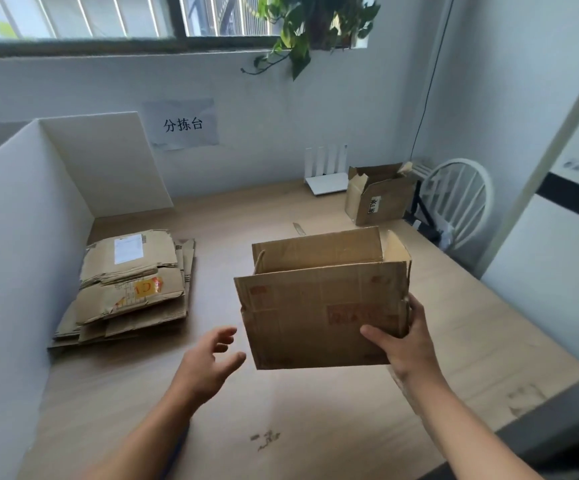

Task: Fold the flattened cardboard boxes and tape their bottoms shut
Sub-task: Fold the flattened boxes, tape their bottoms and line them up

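So, L to R: a tall white partition board [21, 237] walls off the left side, and just inside it a stack of flattened brown cardboard boxes [132, 289] lies on the light wooden table [316, 427], well apart from both hands. Next is the left hand [208, 362]: empty, fingers spread and loosely curved, palm turned toward the box, just beside its lower-left corner but not touching. Then the task's thing, a worn brown cardboard box w/ faded red print [316, 313]. It's held up off the table in front of the person, partly opened into a sleeve, open end up. Its long axis runs L–R across the view, near level. The right hand [402, 344] grips the lower-right corner, thumb on the near face, fingers wrapped round the right edge. Key relation: the box sits btw the two hands, carried by the right only, w/ the left hand nearest the free left edge. The next move prob. needs the left to close that small gap and take the left side, so the sleeve can be squared and turned for the bottom flaps. The bottom is hidden, so can't tell the flaps' state; no tape roll in view. Back right, by the wall: a white router [328, 174], an open brown cardboard carton [381, 199] and a white spindle chair [454, 199].
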`<state>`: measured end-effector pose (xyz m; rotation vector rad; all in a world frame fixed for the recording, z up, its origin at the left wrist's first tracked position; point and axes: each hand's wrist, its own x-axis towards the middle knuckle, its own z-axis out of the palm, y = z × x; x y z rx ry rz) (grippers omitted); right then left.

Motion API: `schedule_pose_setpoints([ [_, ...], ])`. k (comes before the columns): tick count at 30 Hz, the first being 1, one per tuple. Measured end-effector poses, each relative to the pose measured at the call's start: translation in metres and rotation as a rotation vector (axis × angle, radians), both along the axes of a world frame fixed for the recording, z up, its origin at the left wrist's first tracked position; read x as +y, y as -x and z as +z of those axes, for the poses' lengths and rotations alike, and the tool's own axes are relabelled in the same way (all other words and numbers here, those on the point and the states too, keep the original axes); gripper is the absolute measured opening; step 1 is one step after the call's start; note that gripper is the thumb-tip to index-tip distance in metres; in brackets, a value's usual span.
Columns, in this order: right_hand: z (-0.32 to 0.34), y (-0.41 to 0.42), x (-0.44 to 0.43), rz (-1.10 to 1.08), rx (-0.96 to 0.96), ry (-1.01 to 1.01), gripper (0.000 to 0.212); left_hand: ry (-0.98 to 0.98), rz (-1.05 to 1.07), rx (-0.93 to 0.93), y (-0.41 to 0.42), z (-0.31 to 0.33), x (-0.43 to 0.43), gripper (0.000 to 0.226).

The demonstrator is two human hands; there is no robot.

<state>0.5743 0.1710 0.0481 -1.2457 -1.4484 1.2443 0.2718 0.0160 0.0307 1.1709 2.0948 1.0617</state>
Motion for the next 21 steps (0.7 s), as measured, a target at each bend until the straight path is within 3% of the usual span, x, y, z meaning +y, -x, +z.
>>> schedule_pose_setpoints([
  [3,0.002,-0.01,0.016,-0.022,-0.007,-0.005,0.094,0.025,-0.125,0.308,0.011,0.009,0.016,0.049],
  [11,0.0,-0.019,0.095,-0.024,-0.044,-0.005,0.093,0.12,-0.361,0.864,0.022,0.055,0.097,0.046],
  [21,-0.033,0.028,0.294,0.041,-0.021,0.071,0.091,0.309,-0.301,1.002,0.039,0.052,0.281,0.044],
])
